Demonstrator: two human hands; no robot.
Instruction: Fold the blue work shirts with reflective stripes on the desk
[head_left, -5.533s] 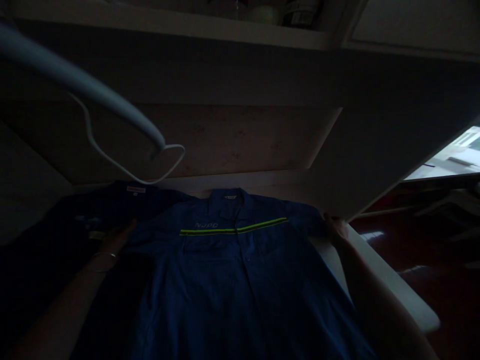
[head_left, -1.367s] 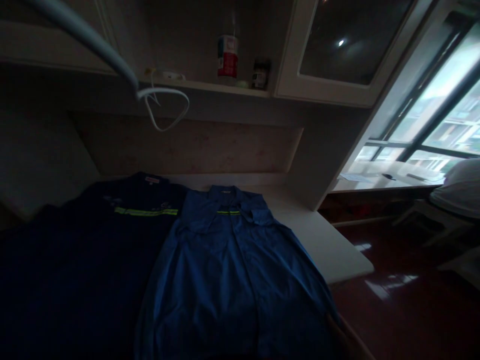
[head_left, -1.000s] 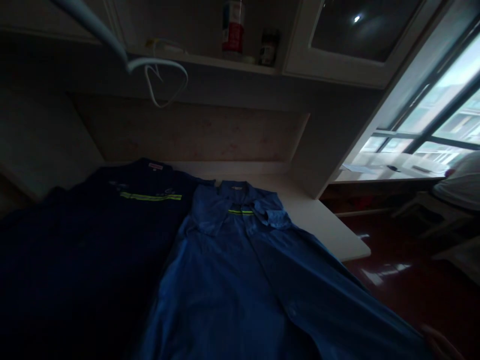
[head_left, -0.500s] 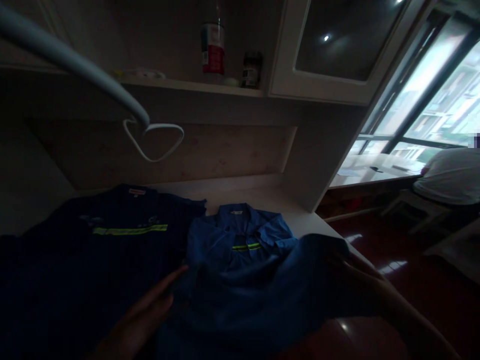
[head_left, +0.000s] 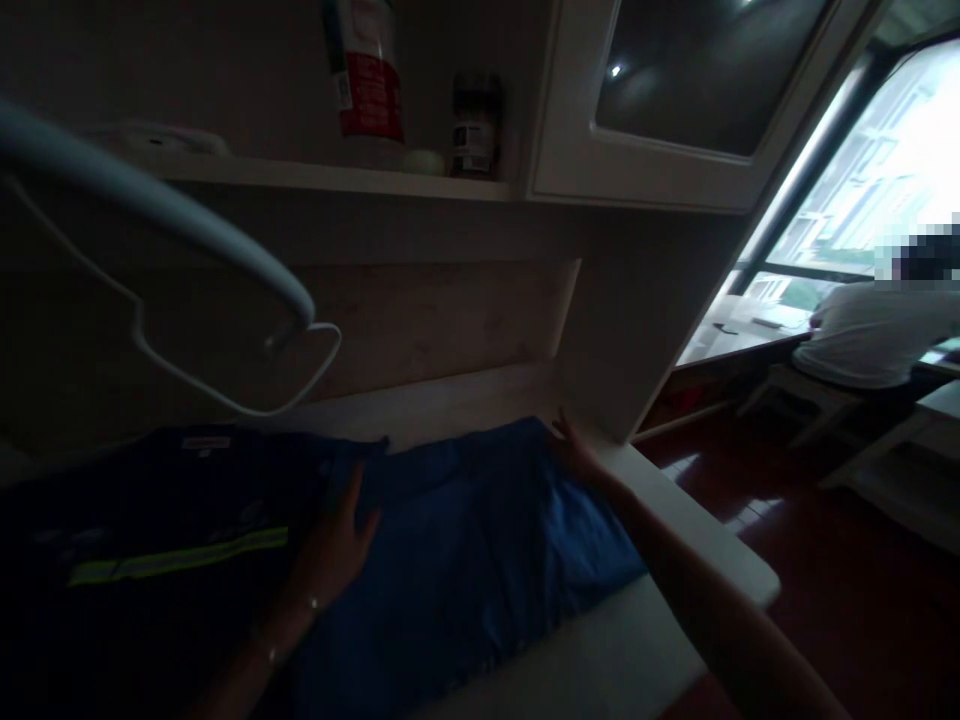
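A blue work shirt lies spread on the worktop, its upper edge folded straight and its collar out of sight. At its left edge is my left hand, thumb and forefinger apart, resting on or just over the cloth. My right hand is at the shirt's upper right corner with its fingers stretched out; whether it touches the fabric is hard to tell. To the left lies a dark navy shirt with a yellow-green reflective stripe, partly behind my left arm.
A white worktop ends at a rounded corner on the right. Over it hangs a pale curved arm with a cable. The shelf above holds a red-labelled container and a dark jar. A person sits by the window.
The blue shirt's raised lower part has come down flat over its collar and stripe. My right hand has moved forward and left to the corner, off the cloth it was holding.
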